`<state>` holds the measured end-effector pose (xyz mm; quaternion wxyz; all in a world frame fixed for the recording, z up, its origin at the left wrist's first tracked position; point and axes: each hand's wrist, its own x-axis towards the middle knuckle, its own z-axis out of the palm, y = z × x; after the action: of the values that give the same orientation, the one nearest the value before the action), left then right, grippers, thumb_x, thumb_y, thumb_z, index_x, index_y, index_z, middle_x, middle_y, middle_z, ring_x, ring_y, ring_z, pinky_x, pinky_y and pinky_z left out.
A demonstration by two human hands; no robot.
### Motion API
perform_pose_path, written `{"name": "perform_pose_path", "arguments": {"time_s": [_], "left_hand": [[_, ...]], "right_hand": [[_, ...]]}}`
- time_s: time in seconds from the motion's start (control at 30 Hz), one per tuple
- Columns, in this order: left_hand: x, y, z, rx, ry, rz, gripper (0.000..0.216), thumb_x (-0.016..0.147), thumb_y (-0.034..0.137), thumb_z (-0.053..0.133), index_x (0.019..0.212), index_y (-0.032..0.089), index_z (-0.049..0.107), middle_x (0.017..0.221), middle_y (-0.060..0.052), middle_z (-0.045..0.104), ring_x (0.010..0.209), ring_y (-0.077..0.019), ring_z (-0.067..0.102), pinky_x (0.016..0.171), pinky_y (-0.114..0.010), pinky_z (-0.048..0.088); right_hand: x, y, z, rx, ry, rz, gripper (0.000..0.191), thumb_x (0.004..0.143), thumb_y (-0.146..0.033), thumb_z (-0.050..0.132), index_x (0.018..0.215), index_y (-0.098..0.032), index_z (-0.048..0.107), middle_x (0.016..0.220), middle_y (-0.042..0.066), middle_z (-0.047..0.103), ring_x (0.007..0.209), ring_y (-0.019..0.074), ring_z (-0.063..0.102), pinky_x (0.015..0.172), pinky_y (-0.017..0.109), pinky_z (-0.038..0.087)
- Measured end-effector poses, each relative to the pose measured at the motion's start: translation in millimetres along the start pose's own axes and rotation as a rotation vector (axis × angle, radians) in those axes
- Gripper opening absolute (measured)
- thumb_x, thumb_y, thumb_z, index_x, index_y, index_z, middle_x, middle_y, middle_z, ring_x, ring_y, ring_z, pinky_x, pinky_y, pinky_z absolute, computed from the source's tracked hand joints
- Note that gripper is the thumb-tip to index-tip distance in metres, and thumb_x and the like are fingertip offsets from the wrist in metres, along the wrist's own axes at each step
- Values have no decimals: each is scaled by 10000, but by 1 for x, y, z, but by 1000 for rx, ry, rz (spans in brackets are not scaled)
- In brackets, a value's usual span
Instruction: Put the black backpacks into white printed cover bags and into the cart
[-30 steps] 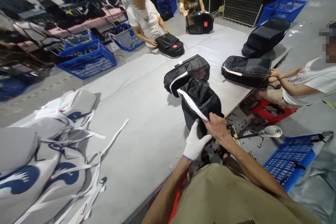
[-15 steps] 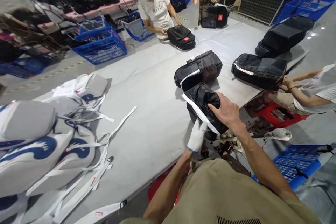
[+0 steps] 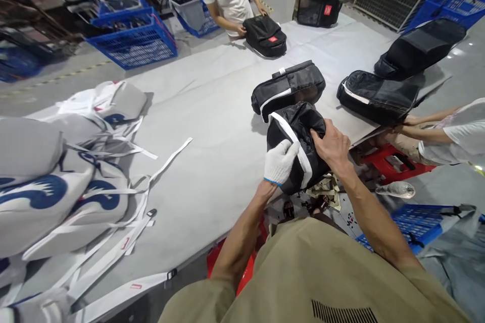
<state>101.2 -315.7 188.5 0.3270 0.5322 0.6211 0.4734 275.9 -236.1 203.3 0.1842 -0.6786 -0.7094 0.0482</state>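
Observation:
A black backpack [image 3: 278, 133] with a white band along its edge sits at the table's near edge, its black cloth bunched up. My left hand [image 3: 281, 162], in a white glove with a blue cuff, is closed on its left side by the white band. Bare, my right hand [image 3: 333, 147] grips the bunched black cloth on the right, thumb on top. Just behind lies another black backpack [image 3: 291, 86] with a white strip, close to the one I hold. My fingertips are partly hidden in the fabric.
White backpacks [image 3: 34, 212] with blue patterns and loose straps are piled on the left of the white table [image 3: 204, 166]. Across it, two people handle black backpacks [image 3: 265, 35]. Another person's arms [image 3: 428, 128] reach in from the right. A blue basket [image 3: 413, 227] stands low right.
My left hand has moved up along the white band, and the backpack has turned more upright. The far person's hands have come down onto their black backpack.

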Motion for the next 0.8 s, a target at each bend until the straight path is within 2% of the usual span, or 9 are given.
{"name": "perform_pose_path", "arguments": {"time_s": [0.17,0.23,0.37,0.47,0.6,0.7,0.8], "left_hand": [[-22,-15,3,70,-185,-113,355,941,500,769,878,254,520,775,80,542,736,-133,475,703,-285,361],[-33,-24,5,89,-251,-131,362,952,510,753,892,258,500,782,81,539,734,-137,462,697,-288,355],[-38,-32,3,85,-271,-76,326,1012,537,655,922,260,511,798,66,536,750,-151,463,723,-292,357],[-37,-32,-2,157,-242,-22,287,1029,487,615,888,258,514,792,40,565,742,-164,490,726,-295,349],[-43,-28,-5,389,-154,-3,373,1043,434,615,782,261,413,676,28,501,659,-174,486,666,-318,270],[-40,-21,-9,585,-73,-70,367,1050,499,674,822,264,508,703,4,615,686,-198,593,666,-325,260],[-17,-18,-25,743,77,-197,276,1074,531,660,990,269,643,816,-39,740,786,-249,699,686,-327,276]], "right_hand": [[7,1,2,-18,-11,40,475,1126,-527,579,1482,-217,633,1237,161,807,1014,358,748,869,416,478],[7,0,2,-15,-19,42,466,1128,-523,579,1476,-219,635,1249,158,805,1010,352,748,871,415,477],[4,-7,0,-14,-19,21,443,1136,-505,583,1471,-221,638,1258,147,807,1019,354,754,871,421,486],[0,-13,-1,-15,-14,2,440,1139,-496,581,1472,-216,643,1253,156,807,1007,355,757,869,430,499],[-7,-20,-1,-18,-7,-20,454,1140,-493,562,1479,-204,651,1234,178,800,958,346,757,846,427,505],[-16,-31,0,-44,-21,-49,481,1154,-489,523,1507,-188,647,1221,195,784,923,334,752,816,412,500],[-34,-47,2,-70,-73,-117,536,1176,-505,457,1561,-170,623,1213,202,764,868,309,743,761,388,483]]}}
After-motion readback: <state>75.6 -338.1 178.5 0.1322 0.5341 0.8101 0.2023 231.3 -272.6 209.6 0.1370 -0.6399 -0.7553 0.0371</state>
